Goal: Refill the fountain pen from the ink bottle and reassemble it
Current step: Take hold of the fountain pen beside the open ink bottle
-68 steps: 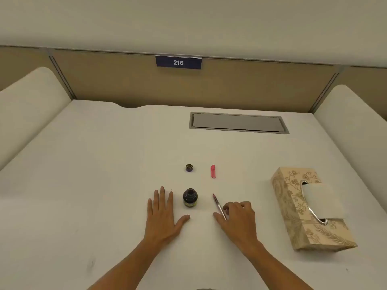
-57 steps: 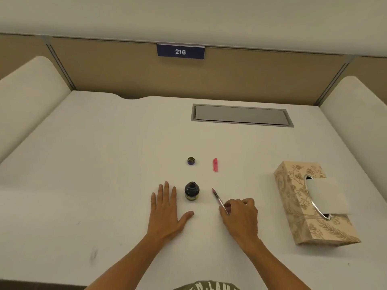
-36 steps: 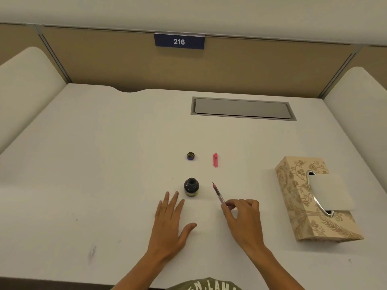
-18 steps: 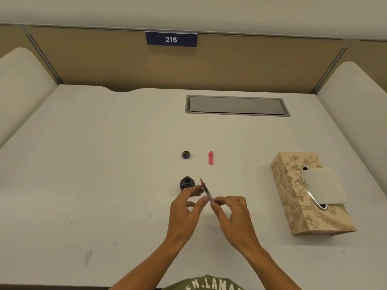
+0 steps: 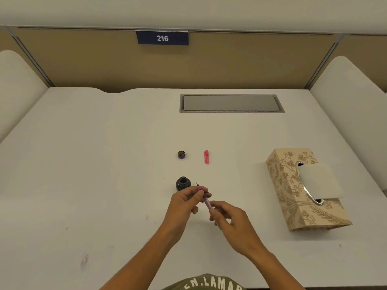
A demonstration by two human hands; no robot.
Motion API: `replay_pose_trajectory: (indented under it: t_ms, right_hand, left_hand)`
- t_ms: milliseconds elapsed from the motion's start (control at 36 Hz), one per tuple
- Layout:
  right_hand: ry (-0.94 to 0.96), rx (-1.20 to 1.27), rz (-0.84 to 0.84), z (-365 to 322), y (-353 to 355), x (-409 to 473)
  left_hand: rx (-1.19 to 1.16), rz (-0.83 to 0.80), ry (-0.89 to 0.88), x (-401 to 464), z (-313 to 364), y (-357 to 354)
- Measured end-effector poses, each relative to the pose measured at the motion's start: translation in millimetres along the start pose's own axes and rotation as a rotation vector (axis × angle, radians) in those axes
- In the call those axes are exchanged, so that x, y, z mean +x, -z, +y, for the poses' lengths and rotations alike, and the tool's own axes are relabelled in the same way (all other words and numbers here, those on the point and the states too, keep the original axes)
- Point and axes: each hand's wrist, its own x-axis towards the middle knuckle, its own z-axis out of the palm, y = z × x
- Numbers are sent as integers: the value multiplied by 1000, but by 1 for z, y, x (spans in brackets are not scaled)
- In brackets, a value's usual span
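A slim pink fountain pen (image 5: 206, 201) is lifted off the white desk, nib pointing away from me. My left hand (image 5: 185, 203) pinches its front part near the nib. My right hand (image 5: 228, 216) grips its rear barrel. Just beyond my left fingers stands the small dark ink bottle (image 5: 183, 183), uncapped. Its round cap (image 5: 181, 154) lies farther back, mouth up. To the right of that cap lies the pink pen cap (image 5: 206, 156).
A patterned tissue box (image 5: 293, 197) with a tissue sticking out sits at the right. A grey cable hatch (image 5: 231, 103) is set into the desk at the back. Padded dividers flank both sides, and a panel labelled 216 stands behind.
My right hand lifted the pen from the desk. My left hand left the desk surface and took hold of the pen's front end. Both hands now hold it close to the bottle.
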Motion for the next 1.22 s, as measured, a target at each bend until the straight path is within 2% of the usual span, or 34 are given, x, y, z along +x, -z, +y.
replay_pose_trajectory:
  t_ms: [139,278,417,694,861,972,1111,1222]
  right_hand:
    - [-84,201,-192,-7,2,-2]
    - [-190,385,-269,-14,3,-4]
    - [-238,435,-330,-16,5,-3]
    - [-225,372,-221,-24,0,-3]
    - [-184,123,-109,-18,-9,0]
    - [-58,-77,-6,-12,-13,2]
    - [-13,19,50,-11,-19,4]
    - [-84,164,11,-17,-19,3]
  left_hand:
    - [-33,-15,1,0,0,-1]
    - [-55,-35,-10,0,-3,-1]
    - [-70,-60,1,-4,0,-1]
    - [-70,48,-30,-3,-1,-7]
    - [-76,123,-36,-2,-6,-10]
    - [-108,151,-35,-1,-8,-10]
    - [-134,141,-39,0,-5,-8]
    - [-140,146,-34,1,-4,-5]
